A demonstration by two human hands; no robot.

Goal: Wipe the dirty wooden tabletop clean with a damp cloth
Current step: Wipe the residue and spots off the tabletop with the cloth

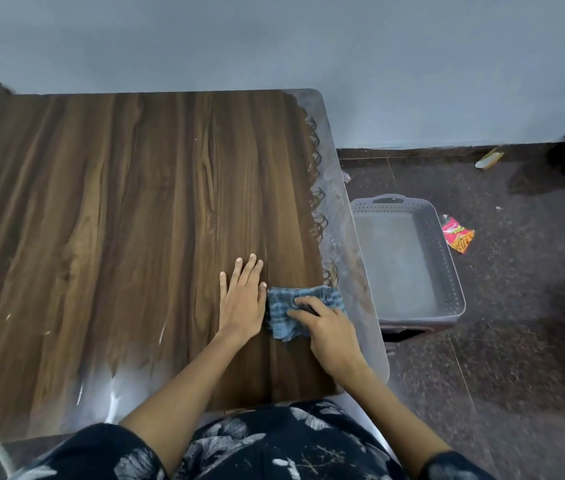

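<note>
Wiping along the tabletop's right edge

Right hand (329, 332) presses the blue checked cloth (295, 311) flat, lower right of centre on the wooden tabletop (118, 209); left hand (243, 296) rests splayed just beside it, empty, likely for bracing.

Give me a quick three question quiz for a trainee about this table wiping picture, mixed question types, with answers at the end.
1. True or false: the left hand presses on the cloth.
2. Multiple choice: where is the grey basket? A) on the tabletop B) on the floor right of the table C) on the person's lap
3. Fill in: the whitish film on the tabletop runs along its ____ edge.

Key
1. False: the left hand lies flat on bare wood beside the cloth; the right hand presses on it.
2. B
3. right
</note>
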